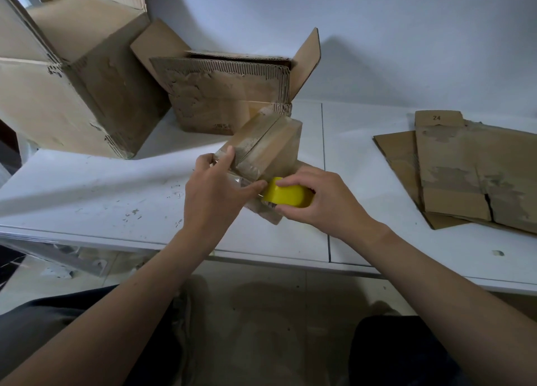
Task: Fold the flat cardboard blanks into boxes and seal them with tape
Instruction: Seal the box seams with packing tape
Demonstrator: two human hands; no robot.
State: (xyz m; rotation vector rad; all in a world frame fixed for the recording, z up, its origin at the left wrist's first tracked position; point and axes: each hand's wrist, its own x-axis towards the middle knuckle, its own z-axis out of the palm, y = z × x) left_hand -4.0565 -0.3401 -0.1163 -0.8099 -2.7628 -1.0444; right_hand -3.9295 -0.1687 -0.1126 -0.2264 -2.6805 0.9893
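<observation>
Left hand (215, 193) grips the small box (261, 150), flaps closed. Right hand (316, 202) clasps the yellow tape dispenser (286, 195) against it. Far open box (232, 100): contents hidden.

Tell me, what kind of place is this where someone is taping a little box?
Probably a packing workspace. Flat cardboard blanks lie stacked on a white table, open boxes stand behind, and the left hand steadies a small box while the right hand holds a yellow tape dispenser against it.
</observation>
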